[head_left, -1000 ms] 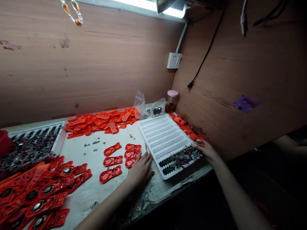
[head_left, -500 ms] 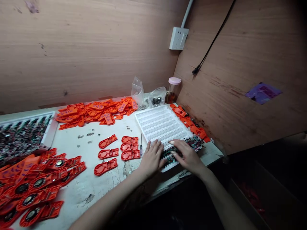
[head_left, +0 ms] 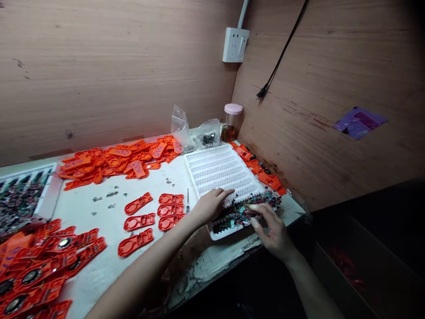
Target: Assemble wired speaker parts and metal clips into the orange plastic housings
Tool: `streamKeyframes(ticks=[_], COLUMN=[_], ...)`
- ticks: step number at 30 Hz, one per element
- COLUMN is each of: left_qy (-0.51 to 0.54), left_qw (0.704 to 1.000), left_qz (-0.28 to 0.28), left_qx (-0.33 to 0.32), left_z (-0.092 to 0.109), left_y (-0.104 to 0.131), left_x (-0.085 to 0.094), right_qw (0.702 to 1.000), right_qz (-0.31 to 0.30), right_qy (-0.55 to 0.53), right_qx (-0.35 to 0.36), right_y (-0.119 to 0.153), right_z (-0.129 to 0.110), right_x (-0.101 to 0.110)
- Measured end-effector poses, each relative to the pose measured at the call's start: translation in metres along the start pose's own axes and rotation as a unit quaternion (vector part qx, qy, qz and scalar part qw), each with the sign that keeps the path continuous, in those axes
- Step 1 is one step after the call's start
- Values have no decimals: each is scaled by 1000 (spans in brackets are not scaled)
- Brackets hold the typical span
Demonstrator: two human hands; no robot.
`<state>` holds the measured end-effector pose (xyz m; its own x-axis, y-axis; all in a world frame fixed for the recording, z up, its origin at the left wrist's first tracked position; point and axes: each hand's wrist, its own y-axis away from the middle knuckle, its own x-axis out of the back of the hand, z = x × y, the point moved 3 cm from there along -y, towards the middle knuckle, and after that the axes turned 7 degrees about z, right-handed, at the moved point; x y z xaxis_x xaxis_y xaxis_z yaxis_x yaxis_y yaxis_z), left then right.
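Observation:
A white ribbed tray (head_left: pixel 219 170) lies near the table's right corner, with a heap of wired circuit boards (head_left: pixel 245 210) across its near end. Over the heap's left side is my left hand (head_left: pixel 212 204), fingers apart and pointing right; no object shows in it. My right hand (head_left: pixel 272 230) is at the heap's near right edge, its thumb and forefinger close to a small board. Whether they grip it is too small to tell. Left of the tray, several red plastic shells (head_left: pixel 137 221) lie in two columns beside a small screwdriver (head_left: pixel 187 200).
Orange shells (head_left: pixel 116 159) are piled along the back wall. Shells with round speakers (head_left: pixel 31 274) fill the near left, below another tray of boards (head_left: pixel 49 195). Clear bags (head_left: pixel 207 135) and a pink-lidded jar (head_left: pixel 231 122) stand behind the white tray.
The view has shifted, moving the scene left. My left hand has risen off the tray's near-left edge with its fingers turned right, uncovering more boards. My right hand has moved slightly nearer me.

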<state>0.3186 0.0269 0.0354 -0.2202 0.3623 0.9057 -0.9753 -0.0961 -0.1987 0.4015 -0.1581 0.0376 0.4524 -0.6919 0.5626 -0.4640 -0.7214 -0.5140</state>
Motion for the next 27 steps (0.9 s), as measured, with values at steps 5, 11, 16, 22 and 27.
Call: streamKeyframes(ticks=[5, 11, 16, 22, 27], left_qy=[40, 43, 47, 46, 3], left_qw=[998, 999, 998, 999, 999], left_qz=[12, 24, -3, 5, 3], left_qx=[-53, 9, -36, 24, 41], left_z=[1, -1, 3, 1, 12], left_y=[1, -3, -1, -5, -4], left_x=[2, -5, 1, -5, -6], right_qw=[995, 1000, 997, 997, 992], right_qz=[-98, -4, -74, 2, -87], right_qy=[-5, 1, -10, -22, -56], right_qx=[2, -14, -30, -71, -72], right_y=[-32, -39, -25, -21, -14], right_z=[13, 9, 12, 21, 13], right_x=[-11, -2, -9, -2, -6])
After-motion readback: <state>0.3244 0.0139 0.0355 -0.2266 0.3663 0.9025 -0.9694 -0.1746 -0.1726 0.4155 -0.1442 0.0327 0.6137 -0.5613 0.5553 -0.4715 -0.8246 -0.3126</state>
